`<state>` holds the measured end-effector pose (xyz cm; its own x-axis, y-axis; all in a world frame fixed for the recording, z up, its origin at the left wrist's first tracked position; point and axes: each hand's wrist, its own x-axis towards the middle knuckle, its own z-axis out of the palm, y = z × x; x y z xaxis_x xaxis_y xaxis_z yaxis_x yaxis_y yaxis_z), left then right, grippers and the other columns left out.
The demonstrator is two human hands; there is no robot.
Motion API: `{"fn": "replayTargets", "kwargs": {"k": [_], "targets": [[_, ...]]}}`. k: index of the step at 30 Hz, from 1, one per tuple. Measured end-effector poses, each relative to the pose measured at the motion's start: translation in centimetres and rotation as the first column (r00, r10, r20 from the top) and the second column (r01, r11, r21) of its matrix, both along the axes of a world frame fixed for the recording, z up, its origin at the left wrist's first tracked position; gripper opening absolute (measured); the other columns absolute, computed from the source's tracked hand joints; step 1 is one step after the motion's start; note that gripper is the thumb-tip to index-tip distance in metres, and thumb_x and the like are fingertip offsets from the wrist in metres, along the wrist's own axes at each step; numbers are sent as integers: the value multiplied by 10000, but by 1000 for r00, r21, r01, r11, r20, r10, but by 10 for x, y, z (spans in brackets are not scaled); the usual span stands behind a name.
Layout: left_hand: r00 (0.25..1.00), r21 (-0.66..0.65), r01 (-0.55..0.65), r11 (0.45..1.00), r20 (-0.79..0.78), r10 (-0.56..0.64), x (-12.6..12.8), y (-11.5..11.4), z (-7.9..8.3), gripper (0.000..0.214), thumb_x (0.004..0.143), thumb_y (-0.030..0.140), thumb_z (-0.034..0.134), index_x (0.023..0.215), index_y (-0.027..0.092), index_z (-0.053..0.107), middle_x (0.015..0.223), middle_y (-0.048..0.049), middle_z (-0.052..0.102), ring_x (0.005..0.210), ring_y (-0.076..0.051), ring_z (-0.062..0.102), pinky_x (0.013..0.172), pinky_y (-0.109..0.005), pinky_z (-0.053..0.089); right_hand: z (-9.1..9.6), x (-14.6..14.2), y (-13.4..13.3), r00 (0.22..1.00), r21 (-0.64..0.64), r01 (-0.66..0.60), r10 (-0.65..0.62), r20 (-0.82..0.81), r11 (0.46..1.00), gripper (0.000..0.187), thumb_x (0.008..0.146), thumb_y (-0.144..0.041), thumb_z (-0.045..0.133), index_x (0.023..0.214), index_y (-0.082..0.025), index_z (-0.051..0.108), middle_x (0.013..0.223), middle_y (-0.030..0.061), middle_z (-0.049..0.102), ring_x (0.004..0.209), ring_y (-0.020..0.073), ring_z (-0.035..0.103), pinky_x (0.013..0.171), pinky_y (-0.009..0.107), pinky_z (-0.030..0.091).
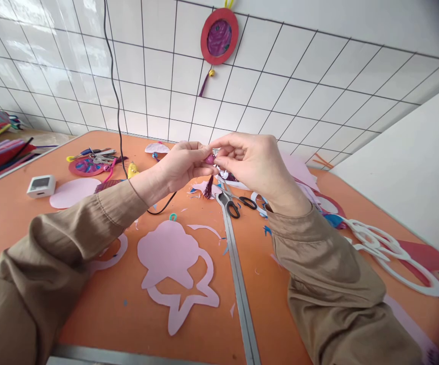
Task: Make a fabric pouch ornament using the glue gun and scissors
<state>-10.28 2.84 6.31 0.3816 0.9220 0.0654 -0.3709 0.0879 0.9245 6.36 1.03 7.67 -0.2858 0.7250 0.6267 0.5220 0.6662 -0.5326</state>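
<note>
Both hands meet above the far middle of the orange table. My left hand (pixel 187 162) pinches a small pink bell (pixel 210 159) from the left. From the right, the fingers of my right hand (pixel 248 162) close on the bell's other side. A dark purple tassel (pixel 209 188) hangs beneath the bell. Some of the fingertips hide what joins the two. Nearer to me on the table lies a pink paper cutout (pixel 166 251), cloud-shaped with a star outline below and a small green loop at its top.
Scissors (pixel 229 203) with black handles lie below my hands, among paper scraps. A white device (pixel 41 186) and a pink paper oval (pixel 75 192) are at left. White paper rings (pixel 394 253) lie at right. A red round ornament (pixel 219 36) hangs on the tiled wall.
</note>
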Motion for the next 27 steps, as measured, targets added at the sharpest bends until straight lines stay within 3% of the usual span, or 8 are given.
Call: {"fn": "replayTargets", "kwargs": {"k": [7, 15, 23, 27], "targets": [[997, 72, -62, 995, 51, 58, 3, 0, -5, 358, 1045, 107, 526, 689, 106, 571, 628, -17, 633, 523, -72, 643, 571, -173, 518, -6, -3, 8, 996, -18, 7, -9, -92, 1000, 157, 750, -78, 712, 772, -233, 726, 734, -4, 728, 684, 174, 687, 649, 336, 583], [994, 133, -109, 985, -3, 111, 4, 0, -6, 326, 994, 156, 649, 683, 121, 559, 609, -5, 637, 517, -73, 641, 564, -176, 499, -4, -4, 6, 991, -52, -62, 55, -124, 997, 177, 762, -98, 675, 664, -232, 613, 663, -33, 666, 608, 132, 626, 581, 289, 513], [998, 23, -7, 1000, -61, 8, 0, -3, -1, 353, 1038, 108, 532, 692, 93, 599, 645, -20, 608, 489, -68, 612, 503, -175, 468, -1, -1, 16, 964, -136, -108, 70, -256, 985, 214, 814, -136, 687, 718, -255, 537, 662, -23, 637, 547, 134, 597, 484, 281, 451], [990, -38, -20, 999, -144, 14, 0, -2, 0, 431, 1093, 276, 425, 734, 124, 609, 677, -20, 618, 361, -57, 489, 360, -209, 331, 2, -1, 13, 915, -192, -205, 119, -385, 960, 238, 853, -277, 721, 766, -273, 499, 780, 3, 722, 554, 136, 604, 448, 281, 420]]}}
